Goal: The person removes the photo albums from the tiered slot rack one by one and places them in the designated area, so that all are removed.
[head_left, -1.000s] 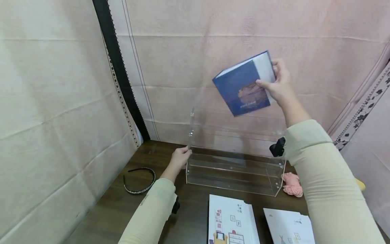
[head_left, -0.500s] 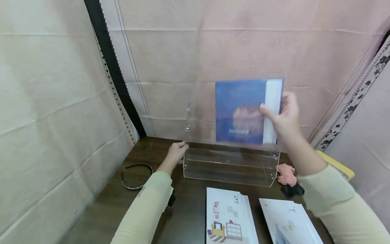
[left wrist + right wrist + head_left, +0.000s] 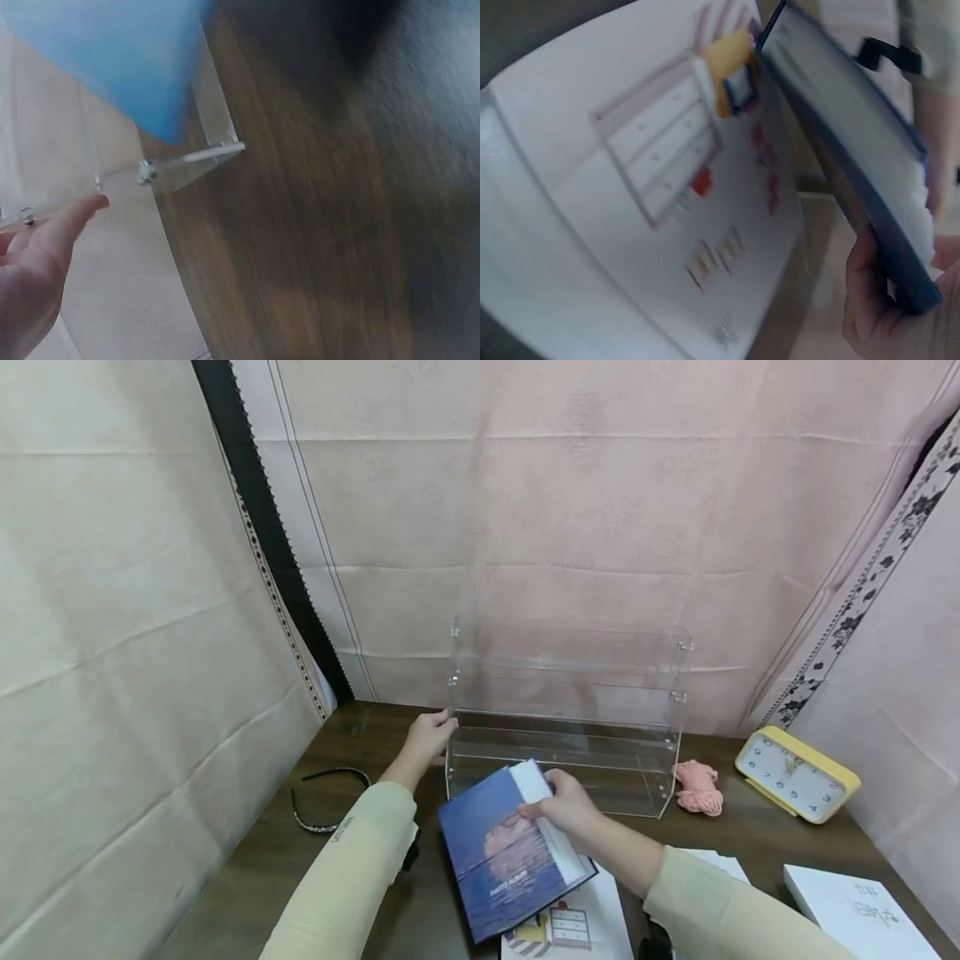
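A blue photo album with a white strip down its cover hangs tilted over the front of the table. My right hand grips its spine side, thumb on the cover; in the right wrist view the album shows its page edges. Behind it stands a clear acrylic rack with stepped shelves. My left hand holds the rack's left side panel; the left wrist view shows that thumb against the panel's edge. Under the album lies a white illustrated booklet, partly covered.
Pink yarn lies right of the rack, beside a yellow-framed clock. A dark headband is left of my left forearm. Another white booklet and a white box-like item lie front right. Cloth hangs behind the table.
My right hand has brought the album from above the rack down and toward me, over the white booklet. My left hand has stayed on the rack's side. More of the clock now shows.
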### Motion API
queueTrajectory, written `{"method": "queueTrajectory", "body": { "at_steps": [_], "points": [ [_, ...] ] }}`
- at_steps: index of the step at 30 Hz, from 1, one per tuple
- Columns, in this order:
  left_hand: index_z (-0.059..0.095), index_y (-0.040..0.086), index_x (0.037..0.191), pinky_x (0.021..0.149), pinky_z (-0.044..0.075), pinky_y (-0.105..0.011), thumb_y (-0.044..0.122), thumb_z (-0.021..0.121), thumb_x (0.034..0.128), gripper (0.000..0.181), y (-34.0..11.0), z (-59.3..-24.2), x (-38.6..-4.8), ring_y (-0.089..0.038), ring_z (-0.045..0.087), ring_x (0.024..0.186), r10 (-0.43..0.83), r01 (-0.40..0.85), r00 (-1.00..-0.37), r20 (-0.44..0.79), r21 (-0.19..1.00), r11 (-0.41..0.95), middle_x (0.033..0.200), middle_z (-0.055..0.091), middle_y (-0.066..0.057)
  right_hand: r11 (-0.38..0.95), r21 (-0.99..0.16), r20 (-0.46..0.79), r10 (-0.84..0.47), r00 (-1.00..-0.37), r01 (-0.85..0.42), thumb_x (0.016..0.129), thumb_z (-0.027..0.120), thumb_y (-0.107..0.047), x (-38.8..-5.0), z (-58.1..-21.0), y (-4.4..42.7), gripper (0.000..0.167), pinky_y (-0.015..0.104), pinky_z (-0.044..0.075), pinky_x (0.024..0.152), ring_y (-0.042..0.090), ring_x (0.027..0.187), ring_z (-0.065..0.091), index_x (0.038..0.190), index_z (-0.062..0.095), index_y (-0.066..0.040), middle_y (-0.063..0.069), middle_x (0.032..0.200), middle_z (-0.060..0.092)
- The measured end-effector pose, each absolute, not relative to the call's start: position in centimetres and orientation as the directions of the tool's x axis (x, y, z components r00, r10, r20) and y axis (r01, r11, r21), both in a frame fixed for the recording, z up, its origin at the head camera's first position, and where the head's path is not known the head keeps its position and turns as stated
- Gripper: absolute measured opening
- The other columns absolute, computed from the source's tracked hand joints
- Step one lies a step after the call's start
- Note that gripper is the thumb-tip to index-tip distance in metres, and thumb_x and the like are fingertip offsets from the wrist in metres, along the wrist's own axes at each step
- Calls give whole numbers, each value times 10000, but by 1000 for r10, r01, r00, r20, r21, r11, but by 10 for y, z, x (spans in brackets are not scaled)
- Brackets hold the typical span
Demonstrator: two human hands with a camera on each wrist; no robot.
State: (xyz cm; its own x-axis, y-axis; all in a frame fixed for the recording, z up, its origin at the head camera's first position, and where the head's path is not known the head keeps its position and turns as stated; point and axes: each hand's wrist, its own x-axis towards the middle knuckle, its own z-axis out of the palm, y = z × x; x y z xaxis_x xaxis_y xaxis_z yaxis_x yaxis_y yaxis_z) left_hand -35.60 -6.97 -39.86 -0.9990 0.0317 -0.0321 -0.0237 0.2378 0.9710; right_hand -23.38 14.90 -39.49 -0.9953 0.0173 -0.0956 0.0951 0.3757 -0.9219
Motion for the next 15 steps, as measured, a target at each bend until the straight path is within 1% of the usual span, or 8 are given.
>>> {"method": "queueTrajectory", "body": {
  "at_steps": [3,5,9,13,15],
  "points": [
    [490,88,1368,687,547,-489,196,520,939,443,-71,-397,-355,-359,489,1171,36,-36,-998,-46,969,244,1337,497,-179,421,-904,-96,-48,-994,67,690,777,-37,-238,-404,127,565,437,488,762,280,885,551,1170,498,64,147,997,577],
    [476,86,1378,694,545,-491,200,516,947,447,-72,-396,-355,-353,481,1181,41,-45,-997,-57,968,248,1352,482,-180,447,-892,-104,-75,-992,60,685,780,-36,-240,-408,112,619,449,494,747,290,885,550,1206,465,74,153,996,569],
    [446,77,1396,717,538,-498,207,505,959,460,-71,-394,-355,-352,471,1190,47,-48,-997,-63,964,263,1372,457,-185,483,-873,-126,-85,-988,70,684,768,-51,-240,-420,83,625,450,515,714,308,870,558,1186,424,92,169,968,550],
    [435,75,1401,708,542,-488,204,505,956,468,-70,-392,-353,-341,471,1191,49,-44,-997,-60,961,272,1386,444,-176,448,-888,-142,-43,-989,108,719,761,-79,-232,-433,61,681,485,492,812,384,975,537,1211,352,152,245,1042,513],
    [437,78,1399,696,547,-480,213,507,955,470,-72,-393,-353,-333,475,1182,41,-45,-997,-58,961,274,1394,435,-169,403,-905,-153,-18,-988,133,744,764,-87,-226,-440,52,795,527,430,905,449,1102,467,1289,253,184,326,1174,453]
  ]
}}
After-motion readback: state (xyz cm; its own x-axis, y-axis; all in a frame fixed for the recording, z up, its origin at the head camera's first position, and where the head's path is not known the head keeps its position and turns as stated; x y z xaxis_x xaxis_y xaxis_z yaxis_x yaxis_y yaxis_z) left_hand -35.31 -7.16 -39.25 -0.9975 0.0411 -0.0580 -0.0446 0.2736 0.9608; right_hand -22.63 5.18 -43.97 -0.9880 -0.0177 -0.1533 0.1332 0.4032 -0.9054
